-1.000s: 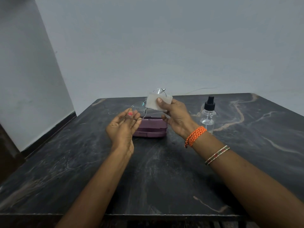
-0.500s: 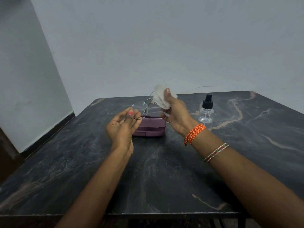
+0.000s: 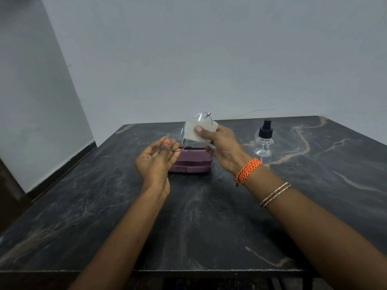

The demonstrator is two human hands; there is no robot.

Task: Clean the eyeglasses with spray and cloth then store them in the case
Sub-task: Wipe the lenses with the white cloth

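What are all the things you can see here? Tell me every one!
eyeglasses: one, thin metal rims, held up above the case
cloth: one, white, over one lens
case: one, purple, shut, on the table behind the hands
spray bottle: one, clear with black top, right of the case
table: one, dark marble
left hand: holds the glasses
right hand: pinches the cloth; orange thread and bangles on the wrist

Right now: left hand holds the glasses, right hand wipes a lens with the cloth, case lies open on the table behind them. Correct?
One error: the case is closed, not open, as the head view shows. The rest holds: the left hand holds the glasses, the right hand presses the cloth on a lens, and the case lies on the table behind them.
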